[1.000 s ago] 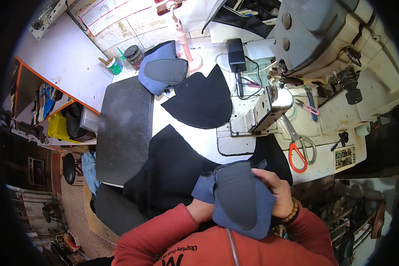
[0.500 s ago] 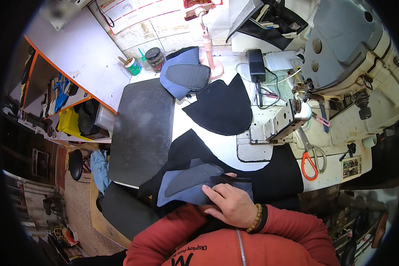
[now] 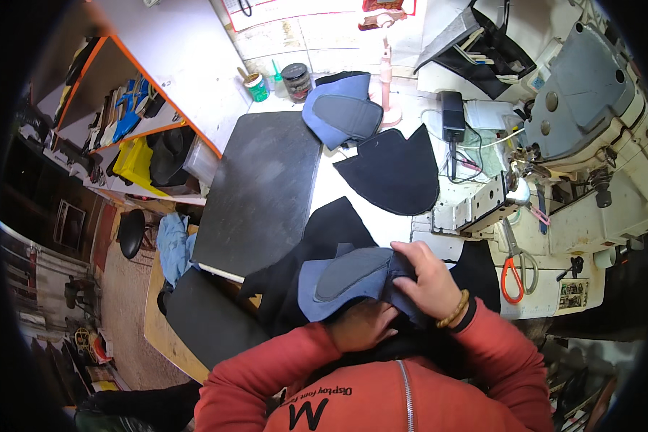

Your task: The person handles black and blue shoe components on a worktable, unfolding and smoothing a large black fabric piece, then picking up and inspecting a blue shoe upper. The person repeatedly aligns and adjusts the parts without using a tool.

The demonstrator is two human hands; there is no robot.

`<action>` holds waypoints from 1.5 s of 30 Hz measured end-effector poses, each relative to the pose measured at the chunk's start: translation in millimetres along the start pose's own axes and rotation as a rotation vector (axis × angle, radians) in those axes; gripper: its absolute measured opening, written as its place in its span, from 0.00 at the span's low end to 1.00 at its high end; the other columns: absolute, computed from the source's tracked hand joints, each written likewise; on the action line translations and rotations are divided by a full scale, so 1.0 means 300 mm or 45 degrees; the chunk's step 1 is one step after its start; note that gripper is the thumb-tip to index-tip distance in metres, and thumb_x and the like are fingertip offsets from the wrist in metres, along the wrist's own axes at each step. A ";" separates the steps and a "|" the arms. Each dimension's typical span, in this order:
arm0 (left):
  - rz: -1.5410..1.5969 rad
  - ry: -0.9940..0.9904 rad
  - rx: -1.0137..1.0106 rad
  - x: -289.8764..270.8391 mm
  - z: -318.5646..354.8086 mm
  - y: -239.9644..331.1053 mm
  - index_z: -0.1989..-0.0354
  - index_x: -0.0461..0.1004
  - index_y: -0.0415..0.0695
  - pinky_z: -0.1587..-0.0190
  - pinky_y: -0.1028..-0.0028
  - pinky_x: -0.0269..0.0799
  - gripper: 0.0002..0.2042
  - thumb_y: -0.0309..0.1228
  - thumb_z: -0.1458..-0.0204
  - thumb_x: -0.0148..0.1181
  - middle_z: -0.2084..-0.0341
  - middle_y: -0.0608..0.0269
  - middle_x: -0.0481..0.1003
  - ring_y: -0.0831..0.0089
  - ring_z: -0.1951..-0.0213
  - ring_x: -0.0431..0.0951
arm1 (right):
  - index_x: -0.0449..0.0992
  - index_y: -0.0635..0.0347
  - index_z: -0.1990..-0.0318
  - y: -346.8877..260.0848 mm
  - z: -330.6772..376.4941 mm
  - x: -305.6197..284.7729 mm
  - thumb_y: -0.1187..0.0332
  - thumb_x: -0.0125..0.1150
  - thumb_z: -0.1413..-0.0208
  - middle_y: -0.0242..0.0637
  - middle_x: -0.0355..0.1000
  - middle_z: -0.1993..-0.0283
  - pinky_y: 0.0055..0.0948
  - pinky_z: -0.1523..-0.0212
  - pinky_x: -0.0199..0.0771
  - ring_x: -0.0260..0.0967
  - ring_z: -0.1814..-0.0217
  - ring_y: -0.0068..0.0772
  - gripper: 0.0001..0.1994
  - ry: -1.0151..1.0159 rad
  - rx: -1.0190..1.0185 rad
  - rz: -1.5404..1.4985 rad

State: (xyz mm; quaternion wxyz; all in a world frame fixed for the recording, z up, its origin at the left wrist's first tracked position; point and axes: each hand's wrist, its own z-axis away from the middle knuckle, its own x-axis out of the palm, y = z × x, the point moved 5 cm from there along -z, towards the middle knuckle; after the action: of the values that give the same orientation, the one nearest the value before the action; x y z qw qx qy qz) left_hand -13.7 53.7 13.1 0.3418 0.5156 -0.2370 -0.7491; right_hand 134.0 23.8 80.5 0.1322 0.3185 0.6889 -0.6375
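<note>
A blue-grey fabric piece (image 3: 311, 288) with a dark grey sewn patch is held in front of my body, its surface curved. My right hand (image 3: 433, 282) pinches its right end, thumb and fingers closed on the material. Below the piece's lower edge, my left hand (image 3: 367, 327) holds it from underneath; the piece covers part of that hand. Black fabric (image 3: 338, 225) lies under and beyond the held piece and reaches to the right. A similar blue-grey piece (image 3: 324, 97) and a pointed black cut-out (image 3: 396, 176) rest farther back on the table.
A dark board (image 3: 263, 187) lies on the left of the table. Orange-handled scissors (image 3: 512, 279) are at the right, beside a sewing machine (image 3: 579, 101). Small jars (image 3: 296, 81), a pink stand (image 3: 387, 72) and a black adapter (image 3: 452, 115) stand at the back.
My right hand has moved from lying over the piece to gripping its right end. More of my left hand shows below it. The piece has bent, and the view has shifted left.
</note>
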 end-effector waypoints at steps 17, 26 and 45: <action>1.888 1.438 -0.709 0.070 0.660 -0.837 0.46 0.70 0.39 0.58 0.70 0.76 0.16 0.26 0.42 0.61 0.59 0.59 0.78 0.69 0.60 0.80 | 0.71 0.60 0.43 0.052 -0.102 0.111 0.63 0.73 0.54 0.43 0.70 0.48 0.42 0.45 0.66 0.67 0.45 0.47 0.30 0.134 -0.032 0.524; 1.991 1.241 -0.461 0.146 0.579 -0.887 0.47 0.73 0.29 0.52 0.67 0.79 0.17 0.26 0.41 0.58 0.57 0.50 0.80 0.63 0.57 0.83 | 0.71 0.55 0.66 0.110 0.052 0.210 0.65 0.71 0.52 0.38 0.69 0.63 0.41 0.59 0.67 0.68 0.58 0.45 0.13 0.134 -0.031 0.706; 1.018 1.657 0.102 -0.545 0.539 -0.299 0.56 0.75 0.35 0.59 0.74 0.75 0.07 0.25 0.39 0.58 0.62 0.65 0.79 0.78 0.63 0.77 | 0.66 0.64 0.65 0.104 0.408 -0.121 0.76 0.64 0.44 0.37 0.63 0.76 0.26 0.70 0.66 0.59 0.74 0.25 0.09 0.688 0.248 0.157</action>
State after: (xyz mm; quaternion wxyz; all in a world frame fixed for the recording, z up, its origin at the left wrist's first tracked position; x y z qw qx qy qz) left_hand -150.5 236.5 107.0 0.6386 0.7400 -0.1834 -0.1044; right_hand 153.2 -104.4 58.3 -0.0490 0.5292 0.6142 -0.5834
